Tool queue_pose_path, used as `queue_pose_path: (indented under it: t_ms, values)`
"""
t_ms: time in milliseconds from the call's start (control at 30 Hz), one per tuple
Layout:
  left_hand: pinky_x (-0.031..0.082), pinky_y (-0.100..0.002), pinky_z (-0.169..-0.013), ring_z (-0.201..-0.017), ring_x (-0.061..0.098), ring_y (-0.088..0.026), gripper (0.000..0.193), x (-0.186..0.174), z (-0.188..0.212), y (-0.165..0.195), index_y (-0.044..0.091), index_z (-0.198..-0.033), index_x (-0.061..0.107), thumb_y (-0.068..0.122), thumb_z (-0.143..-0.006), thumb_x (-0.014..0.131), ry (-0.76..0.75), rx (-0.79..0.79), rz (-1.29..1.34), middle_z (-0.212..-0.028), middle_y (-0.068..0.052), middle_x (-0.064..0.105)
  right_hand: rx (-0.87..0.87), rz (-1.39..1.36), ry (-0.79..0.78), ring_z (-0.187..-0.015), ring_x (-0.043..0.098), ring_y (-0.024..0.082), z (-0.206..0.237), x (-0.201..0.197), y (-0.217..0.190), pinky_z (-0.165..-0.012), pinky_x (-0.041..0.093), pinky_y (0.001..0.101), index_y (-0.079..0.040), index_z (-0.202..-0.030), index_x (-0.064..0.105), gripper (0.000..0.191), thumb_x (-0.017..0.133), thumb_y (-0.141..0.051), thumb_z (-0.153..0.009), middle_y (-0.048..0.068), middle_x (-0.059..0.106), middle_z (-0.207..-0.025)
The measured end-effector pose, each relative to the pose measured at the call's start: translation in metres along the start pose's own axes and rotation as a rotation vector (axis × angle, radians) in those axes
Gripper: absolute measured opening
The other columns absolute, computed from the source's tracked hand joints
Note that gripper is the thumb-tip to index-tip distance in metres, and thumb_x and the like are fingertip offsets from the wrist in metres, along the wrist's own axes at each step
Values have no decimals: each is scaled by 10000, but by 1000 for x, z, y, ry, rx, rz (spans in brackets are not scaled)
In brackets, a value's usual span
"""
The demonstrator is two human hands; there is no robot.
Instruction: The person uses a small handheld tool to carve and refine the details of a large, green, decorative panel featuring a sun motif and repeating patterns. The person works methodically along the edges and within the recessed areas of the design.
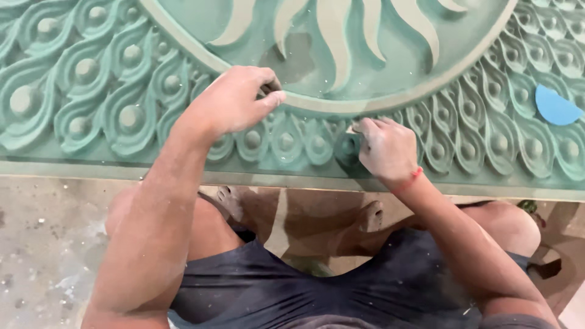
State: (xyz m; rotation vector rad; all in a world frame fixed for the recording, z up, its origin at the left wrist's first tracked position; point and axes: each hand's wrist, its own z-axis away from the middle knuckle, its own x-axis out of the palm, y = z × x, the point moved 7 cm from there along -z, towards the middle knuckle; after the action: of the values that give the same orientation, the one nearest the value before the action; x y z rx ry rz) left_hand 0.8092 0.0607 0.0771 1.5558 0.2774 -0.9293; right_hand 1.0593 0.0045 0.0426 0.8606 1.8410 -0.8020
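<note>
Nearest you: your knees and bare feet (365,216) on the dusty floor (42,244), dark shorts (341,286) powdered white. Your right hand (387,148), red thread (416,174) on the wrist, sits on the green carved relief panel (109,103) at its feather-pattern border, grip narrow, fingertips pinched on a small pale piece I can't identify. Your left hand (234,97) is further up, on the raised ring (390,100) round the sun motif (335,30), grip curled shut on something hidden in the fist. Far right, a blue half-disc (556,106) lies on the border.
</note>
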Motion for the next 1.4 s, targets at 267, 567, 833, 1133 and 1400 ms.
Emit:
queue_pose_path:
  t_ms: [267,567,833,1133,1400]
  values:
    - [540,-434,-864,-982,703,-339,269,1,-3,-3,7,-1054,718,243,-947,649,-3,-33,-2,-1051,-158,752,100,-120,22,-784,679,341,-9,-11,20,-704,539,423,-86,-1045,753,223,671,-18,-849,145,695,-856]
    - [542,-440,-858,-972,705,-338,280,6,-1,1,24,-1059,719,273,-952,652,-29,-71,-3,-1040,-155,752,-60,83,-71,-799,685,271,-5,-3,-3,-687,546,390,-112,-985,756,233,662,-12,-796,77,735,-851]
    - [539,-454,-831,-949,697,-357,288,14,-6,-3,15,-1027,719,285,-943,669,-29,-26,-17,-1004,-166,748,-19,191,-29,-830,675,290,0,8,-15,-670,543,405,-67,-1021,748,306,674,-45,-724,71,699,-843]
    - [534,-458,-822,-931,695,-364,296,15,-3,-5,13,-1040,716,287,-941,663,-49,-69,-20,-986,-173,746,107,15,-10,-818,671,349,-2,11,-1,-706,540,450,-82,-989,766,244,676,-18,-771,125,669,-872]
    - [530,-461,-826,-949,688,-362,294,10,-2,-1,19,-1050,718,289,-950,659,-29,-84,-52,-1008,-171,745,155,44,-112,-806,689,389,-10,17,5,-717,545,478,-30,-996,725,249,677,-21,-751,185,708,-903]
